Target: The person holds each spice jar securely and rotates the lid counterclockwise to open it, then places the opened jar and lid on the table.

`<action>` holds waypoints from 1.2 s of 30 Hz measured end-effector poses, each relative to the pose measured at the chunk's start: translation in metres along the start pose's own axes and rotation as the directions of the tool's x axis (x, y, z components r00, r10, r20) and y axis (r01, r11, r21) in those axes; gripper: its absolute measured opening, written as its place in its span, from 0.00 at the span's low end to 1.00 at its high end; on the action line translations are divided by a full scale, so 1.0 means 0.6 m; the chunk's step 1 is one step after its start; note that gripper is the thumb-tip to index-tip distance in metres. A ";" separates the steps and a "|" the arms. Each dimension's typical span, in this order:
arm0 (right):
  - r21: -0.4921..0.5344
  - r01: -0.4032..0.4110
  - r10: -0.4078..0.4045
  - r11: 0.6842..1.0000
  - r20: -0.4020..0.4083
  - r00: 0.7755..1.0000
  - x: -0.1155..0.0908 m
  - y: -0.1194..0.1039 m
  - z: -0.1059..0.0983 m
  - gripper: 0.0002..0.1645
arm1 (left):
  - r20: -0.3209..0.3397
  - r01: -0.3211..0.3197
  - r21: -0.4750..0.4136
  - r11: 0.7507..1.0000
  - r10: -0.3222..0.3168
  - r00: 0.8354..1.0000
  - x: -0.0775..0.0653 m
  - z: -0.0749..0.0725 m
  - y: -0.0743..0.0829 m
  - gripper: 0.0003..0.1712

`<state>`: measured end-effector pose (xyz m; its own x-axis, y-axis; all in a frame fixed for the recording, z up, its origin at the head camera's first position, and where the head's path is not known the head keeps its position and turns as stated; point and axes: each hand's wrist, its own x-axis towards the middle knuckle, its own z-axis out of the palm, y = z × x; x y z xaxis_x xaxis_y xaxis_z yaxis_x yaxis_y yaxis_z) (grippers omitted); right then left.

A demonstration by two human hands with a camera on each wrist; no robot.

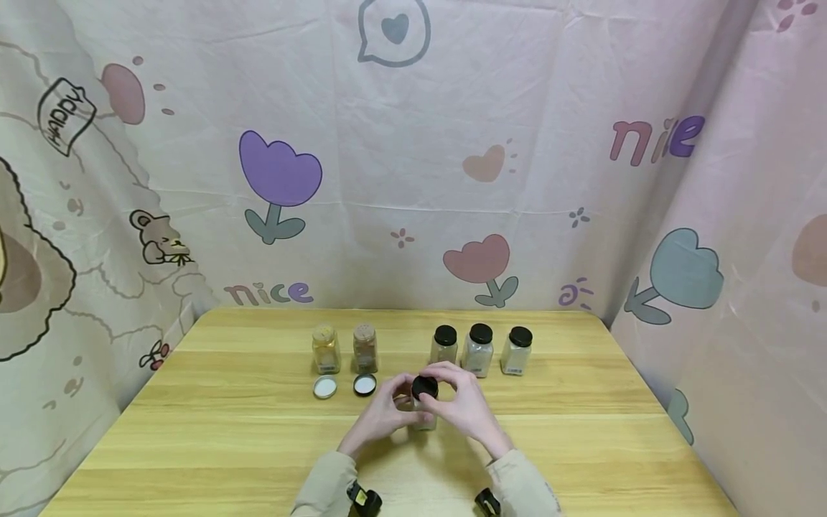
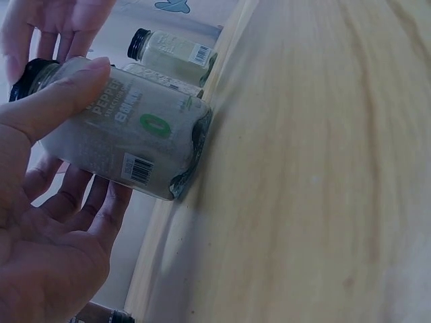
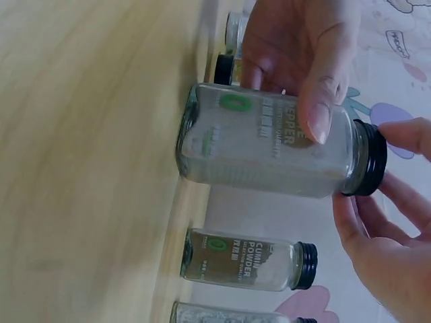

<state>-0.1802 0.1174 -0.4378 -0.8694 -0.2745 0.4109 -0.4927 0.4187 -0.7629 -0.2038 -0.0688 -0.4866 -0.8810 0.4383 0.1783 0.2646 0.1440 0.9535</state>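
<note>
A square glass pepper jar (image 3: 229, 151) of pale powder stands upright near the table's middle, its label partly hidden by a thumb. My left hand (image 1: 380, 416) grips its body, thumb across the label and fingers behind. From the other side my right hand (image 1: 468, 411) pinches the jar's black lid (image 3: 374, 160) between thumb and fingers. The lid sits on the jar's neck. Beyond the hands, a cumin powder jar (image 3: 232, 259) with a black lid shows in the right wrist view.
At the back left stand a yellow-powder jar (image 1: 326, 353) and a brown-powder jar (image 1: 365, 353), both with shaker tops bare. Two upturned lids, one pale (image 1: 325, 387) and one black-rimmed (image 1: 365, 385), lie before them. Two more black-lidded jars, one middle (image 1: 477, 355), one outermost (image 1: 516, 357), stand back right.
</note>
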 end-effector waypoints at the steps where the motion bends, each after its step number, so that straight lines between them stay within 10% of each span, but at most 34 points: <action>1: -0.004 0.005 -0.005 1.000 -0.002 1.000 0.000 0.001 0.001 0.21 | 0.000 -0.003 0.001 1.000 0.003 1.000 0.000 0.000 0.000 0.28; 10: -0.125 -0.045 0.022 0.991 -0.179 0.984 -0.004 0.000 0.015 0.26 | 0.012 -0.005 -0.008 1.000 0.005 1.000 0.001 0.000 -0.002 0.28; 27: -0.096 0.069 -0.076 0.993 -0.073 0.994 -0.003 0.003 0.012 0.20 | 0.006 -0.005 0.002 1.000 0.005 1.000 -0.001 -0.001 -0.002 0.29; 36: -0.158 0.033 -0.065 0.987 -0.205 0.977 -0.003 0.003 0.019 0.26 | 0.017 -0.020 -0.009 1.000 0.020 1.000 0.000 -0.001 -0.001 0.27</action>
<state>-0.1788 0.1086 -0.4458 -0.8245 -0.1182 0.5533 -0.5207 0.5412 -0.6603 -0.2043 -0.0695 -0.4872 -0.8688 0.4557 0.1936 0.2788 0.1271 0.9519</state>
